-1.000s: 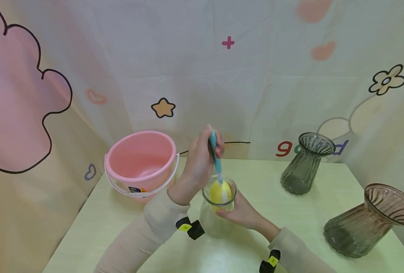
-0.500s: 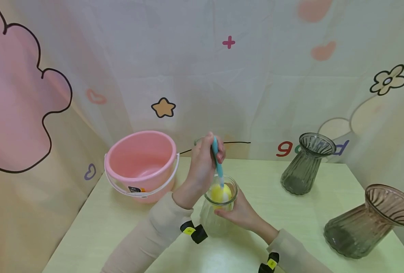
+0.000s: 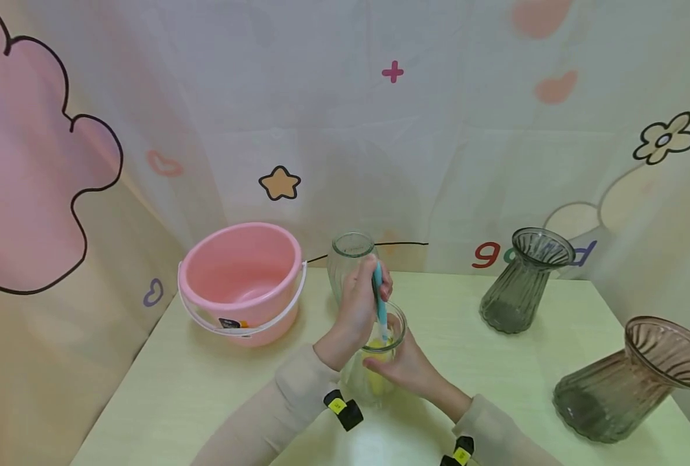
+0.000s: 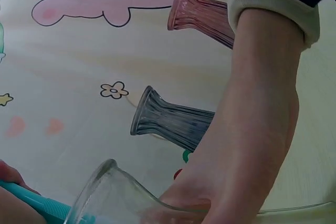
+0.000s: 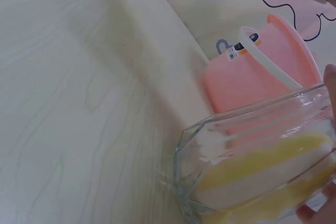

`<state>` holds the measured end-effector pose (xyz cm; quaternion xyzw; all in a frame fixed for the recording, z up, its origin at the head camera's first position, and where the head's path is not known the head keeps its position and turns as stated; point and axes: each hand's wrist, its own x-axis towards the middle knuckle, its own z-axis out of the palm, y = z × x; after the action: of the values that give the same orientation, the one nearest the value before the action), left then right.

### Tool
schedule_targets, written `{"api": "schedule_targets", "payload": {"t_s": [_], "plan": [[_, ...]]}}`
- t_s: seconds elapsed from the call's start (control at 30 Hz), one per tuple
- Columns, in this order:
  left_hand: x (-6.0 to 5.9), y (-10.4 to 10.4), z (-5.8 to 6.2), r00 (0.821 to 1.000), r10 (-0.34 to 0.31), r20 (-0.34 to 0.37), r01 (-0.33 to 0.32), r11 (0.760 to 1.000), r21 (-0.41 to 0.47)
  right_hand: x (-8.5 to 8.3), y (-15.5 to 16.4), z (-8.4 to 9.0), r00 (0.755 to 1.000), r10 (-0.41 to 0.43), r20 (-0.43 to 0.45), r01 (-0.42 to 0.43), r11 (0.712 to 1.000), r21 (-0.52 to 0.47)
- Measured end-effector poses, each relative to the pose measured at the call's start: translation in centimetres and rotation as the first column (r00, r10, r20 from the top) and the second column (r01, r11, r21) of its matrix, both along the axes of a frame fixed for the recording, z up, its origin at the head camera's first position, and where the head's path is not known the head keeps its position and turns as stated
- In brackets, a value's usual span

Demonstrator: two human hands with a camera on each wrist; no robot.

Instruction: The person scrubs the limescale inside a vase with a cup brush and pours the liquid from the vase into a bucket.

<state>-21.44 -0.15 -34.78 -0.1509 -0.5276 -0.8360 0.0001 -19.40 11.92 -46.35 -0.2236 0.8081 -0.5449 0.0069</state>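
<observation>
My left hand grips the blue handle of a bottle brush from above, its shaft angled down through the mouth of a clear glass vase. Inside that vase, the brush's yellow-and-white sponge head reaches far down, seen through the glass in the right wrist view. Around the vase's neck my right hand holds on from the right side, thumb in front. In the left wrist view the turquoise handle enters the glass rim at the lower left.
A pink bucket with a white handle stands left on the pale table. Another clear vase stands behind my left hand. To the right are a grey-green vase and a brownish one. A printed curtain hangs behind.
My left hand has moved down and a little right, sinking the sponge head from the vase's mouth into its body. The clear vase behind has come into view. My right hand barely moved.
</observation>
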Motion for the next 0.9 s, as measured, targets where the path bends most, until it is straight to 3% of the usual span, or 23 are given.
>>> {"api": "schedule_targets", "payload": {"t_s": [0.23, 0.37, 0.67, 0.9], "plan": [[0.1, -0.1, -0.3, 1.0, -0.012, -0.013, 0.012, 1.0, -0.02, -0.2, 1.4, 0.6, 0.981, 0.15, 0.124, -0.162, 0.982, 0.093], [0.3, -0.2, -0.3, 1.0, -0.018, -0.011, 0.017, 0.999, -0.03, -0.3, 2.1, 0.9, 0.97, 0.195, 0.145, -0.216, 0.965, 0.152], [0.2, -0.5, 0.4, 1.0, 0.004, -0.014, -0.004, 1.0, -0.01, -0.5, 2.0, 0.6, 0.977, 0.186, 0.108, -0.197, 0.975, 0.098], [0.7, -0.6, 2.3, 0.998, -0.041, -0.044, 0.041, 0.999, -0.008, -0.3, 1.6, 0.1, 0.987, 0.14, 0.084, -0.144, 0.988, 0.047]]}}
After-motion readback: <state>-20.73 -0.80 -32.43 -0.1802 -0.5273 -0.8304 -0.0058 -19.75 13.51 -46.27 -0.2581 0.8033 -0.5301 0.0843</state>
